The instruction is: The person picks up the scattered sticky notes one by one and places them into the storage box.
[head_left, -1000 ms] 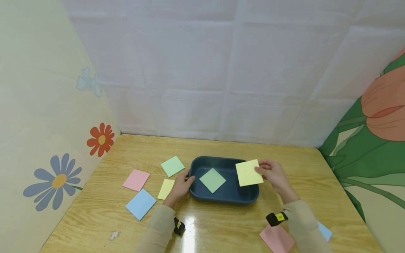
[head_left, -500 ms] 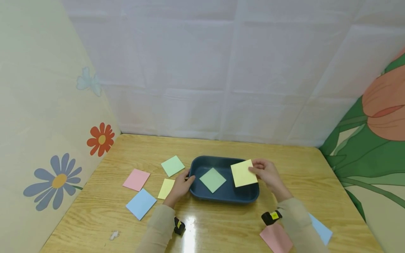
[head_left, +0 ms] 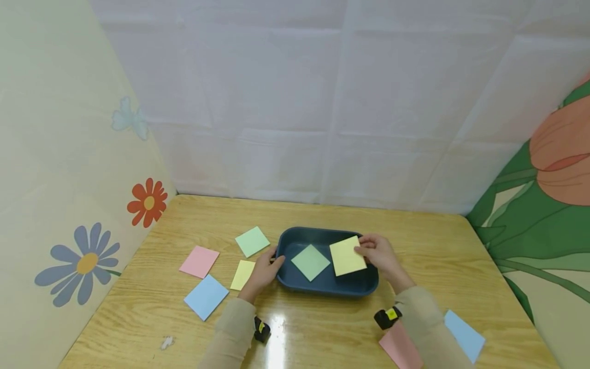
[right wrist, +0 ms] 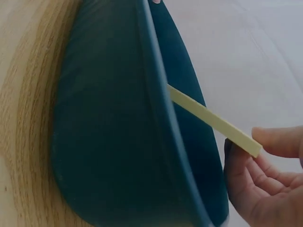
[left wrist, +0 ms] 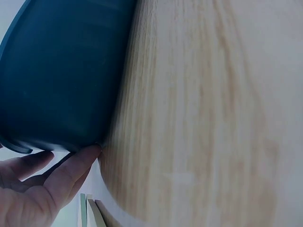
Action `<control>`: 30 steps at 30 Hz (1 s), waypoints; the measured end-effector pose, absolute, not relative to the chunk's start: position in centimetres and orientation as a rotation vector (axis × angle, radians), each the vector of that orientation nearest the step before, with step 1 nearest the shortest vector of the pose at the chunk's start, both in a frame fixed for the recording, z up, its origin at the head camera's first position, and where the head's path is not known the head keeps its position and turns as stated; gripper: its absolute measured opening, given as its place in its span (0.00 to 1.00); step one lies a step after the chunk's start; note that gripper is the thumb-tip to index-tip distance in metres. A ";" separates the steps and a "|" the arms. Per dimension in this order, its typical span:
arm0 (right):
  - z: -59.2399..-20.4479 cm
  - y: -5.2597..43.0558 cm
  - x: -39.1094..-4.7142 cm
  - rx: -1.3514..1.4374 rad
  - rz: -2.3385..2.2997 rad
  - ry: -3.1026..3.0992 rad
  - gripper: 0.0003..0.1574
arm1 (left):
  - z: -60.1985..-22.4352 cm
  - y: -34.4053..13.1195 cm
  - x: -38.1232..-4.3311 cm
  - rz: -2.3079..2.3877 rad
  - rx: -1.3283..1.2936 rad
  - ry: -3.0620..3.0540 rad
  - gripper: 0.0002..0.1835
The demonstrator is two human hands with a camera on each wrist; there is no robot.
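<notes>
A dark blue plastic tray (head_left: pixel 322 291) with rounded corners stands on the wooden table. My left hand (head_left: pixel 262 271) grips its left end; in the left wrist view, fingers (left wrist: pixel 75 168) press against the end wall below the rim. One green sticky note pad (head_left: pixel 311 263) lies inside on the left. My right hand (head_left: pixel 379 256) pinches a yellow sticky note pad (head_left: pixel 344 257) by its right edge, thumb on top. That pad slants down over the tray's right half, its far end below the rim in the right wrist view.
Left of the tray lie several pads: green (head_left: pixel 252 241), pink (head_left: pixel 199 261), light blue (head_left: pixel 206 297) and another yellow one (head_left: pixel 241 274), partly behind the left hand. Near the right forearm are a pink pad (head_left: pixel 400 346) and a light blue pad (head_left: pixel 464 334). A white curtain (head_left: pixel 276 128) hangs behind.
The right hand has moved left with the yellow pad, from the tray's right rim further over its inside, and slightly lower. The left hand and the tray stay put.
</notes>
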State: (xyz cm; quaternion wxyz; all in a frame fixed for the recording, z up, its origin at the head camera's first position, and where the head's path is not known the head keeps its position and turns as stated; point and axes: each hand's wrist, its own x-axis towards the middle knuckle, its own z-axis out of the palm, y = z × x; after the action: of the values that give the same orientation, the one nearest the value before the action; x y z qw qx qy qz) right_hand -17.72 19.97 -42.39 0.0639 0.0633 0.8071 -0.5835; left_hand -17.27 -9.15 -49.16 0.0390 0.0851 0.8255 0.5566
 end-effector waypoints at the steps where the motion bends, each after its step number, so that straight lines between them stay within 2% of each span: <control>1: -42.5 19.9 -17.7 0.192 -1.752 2.443 0.14 | -49.1 -9.1 -17.3 1.704 0.260 2.532 0.22; 30: -43.9 18.7 -18.0 0.139 -1.506 2.581 0.14 | -49.0 -9.1 -17.2 1.671 0.246 2.560 0.22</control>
State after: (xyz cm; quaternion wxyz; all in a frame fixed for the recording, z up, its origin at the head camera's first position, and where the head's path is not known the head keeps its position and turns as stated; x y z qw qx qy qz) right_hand -18.01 18.70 -43.93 0.0750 0.0463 0.8604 -0.5020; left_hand -17.25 -9.08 -48.95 0.0371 0.0801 0.8342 0.5444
